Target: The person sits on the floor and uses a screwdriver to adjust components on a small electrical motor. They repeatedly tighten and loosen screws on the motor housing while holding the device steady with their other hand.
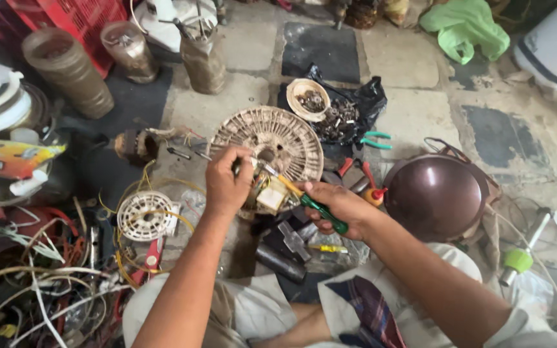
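Note:
A round, dusty fan motor stator with radial slots lies on the stone floor in front of me. My left hand is closed around a small part with wires at the stator's near edge. My right hand grips a screwdriver with a green and orange handle. Its metal tip points up-left toward the stator's centre, just beside my left hand's fingers. A small pale boxy component with yellow wires sits between the two hands.
A brown dome-shaped cover lies at the right. A bowl of screws rests on a black bag behind the stator, green-handled pliers beside it. A white wound coil and tangled wires fill the left. Cylinders stand at the back.

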